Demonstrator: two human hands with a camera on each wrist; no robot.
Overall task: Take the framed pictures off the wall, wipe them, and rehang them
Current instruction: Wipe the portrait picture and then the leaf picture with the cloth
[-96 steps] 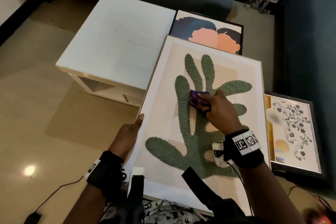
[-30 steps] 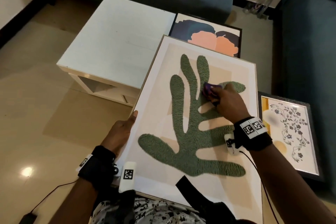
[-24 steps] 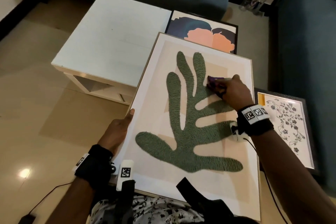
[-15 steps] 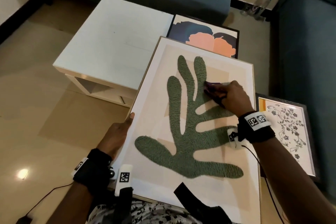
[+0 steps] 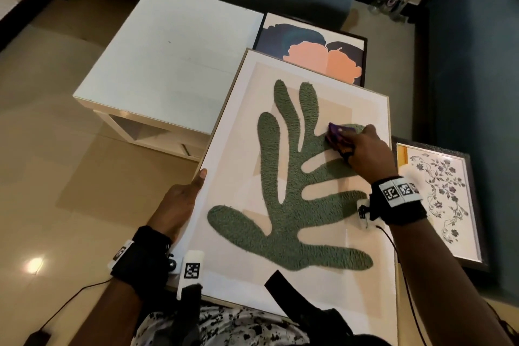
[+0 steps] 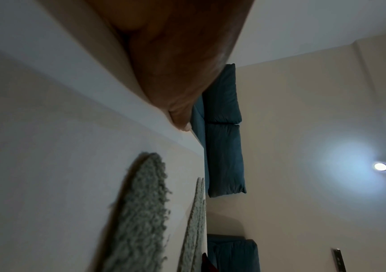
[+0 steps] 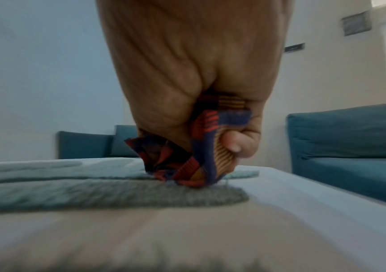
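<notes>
A large white-framed picture [image 5: 230, 132] with a green tufted leaf shape [image 5: 283, 199] lies tilted across my lap. My right hand [image 5: 362, 149] grips a bunched purple, red and orange cloth [image 5: 338, 132] and presses it on an upper right lobe of the leaf. In the right wrist view the cloth [image 7: 187, 158] is crumpled under my curled fingers [image 7: 236, 141]. My left hand [image 5: 182, 202] holds the frame's left edge, thumb on top; its other fingers are hidden under the frame. In the left wrist view the thumb [image 6: 173, 73] lies along the frame edge [image 6: 94, 92].
A white low table [image 5: 168, 64] stands ahead on the left. A dark-framed picture with peach shapes [image 5: 317, 48] lies beyond the big frame. A floral framed picture [image 5: 441, 199] lies on the floor at right. Blue sofas [image 5: 471, 93] stand at the back and right.
My right hand with the cloth has wiped from the leaf's middle up and right to its upper right lobe. The left hand has kept its hold on the frame edge.
</notes>
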